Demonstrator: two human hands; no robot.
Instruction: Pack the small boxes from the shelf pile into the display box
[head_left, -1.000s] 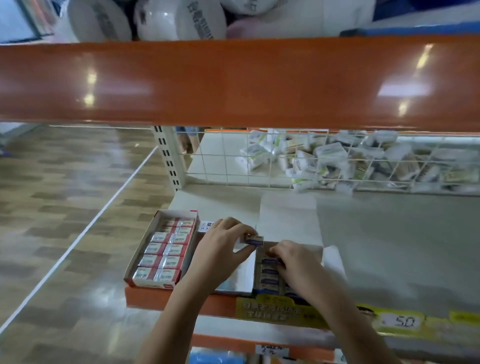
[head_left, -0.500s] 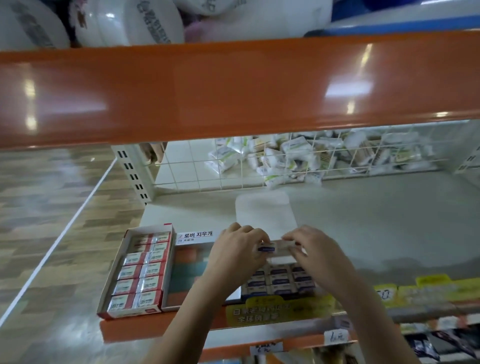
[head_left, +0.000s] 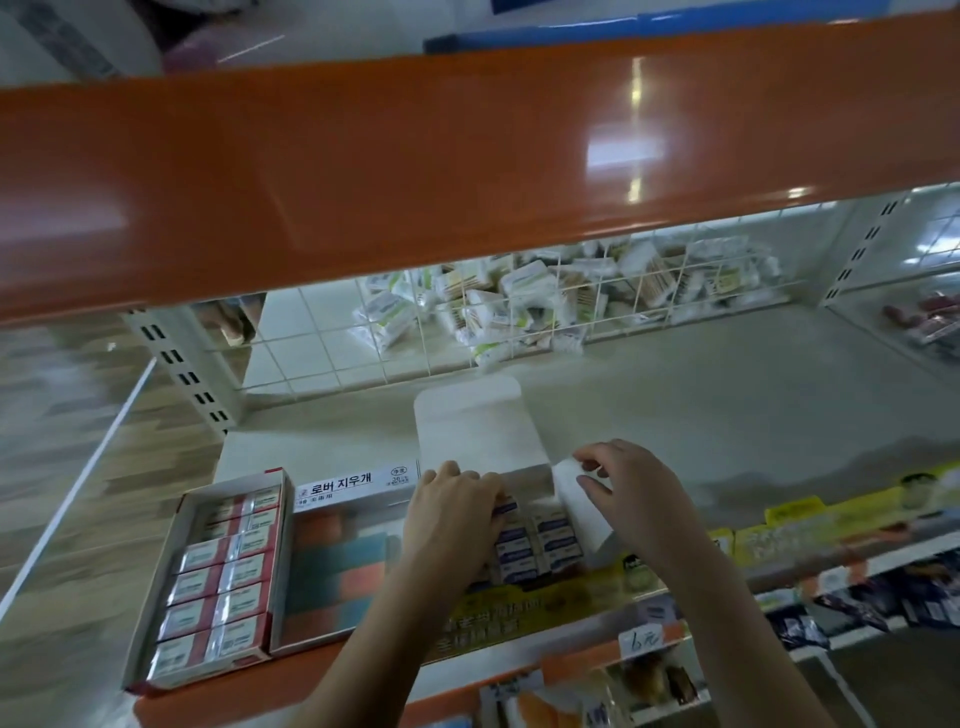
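Observation:
A white display box (head_left: 524, 475) stands open at the shelf's front edge, its lid (head_left: 475, 431) folded back flat. Rows of small white boxes with blue labels (head_left: 540, 540) fill it. My left hand (head_left: 452, 514) lies over the box's left side, fingers curled onto one small box (head_left: 506, 508) at the back row. My right hand (head_left: 639, 499) pinches the box's white side flap (head_left: 576, 501) between thumb and fingers. A loose pile of small white packets (head_left: 519, 296) lies behind the wire grid at the back.
Left of the display box sit a tray of orange and teal blocks (head_left: 332, 566) and a red-edged tray of red-and-silver boxes (head_left: 223, 571). An orange shelf beam (head_left: 467, 171) hangs close overhead. Bare grey shelf (head_left: 727, 410) extends to the right. Price tags (head_left: 644, 639) line the front edge.
The small box held between both hands has gone down into the display box under my left hand. My right hand has shifted right onto the side flap.

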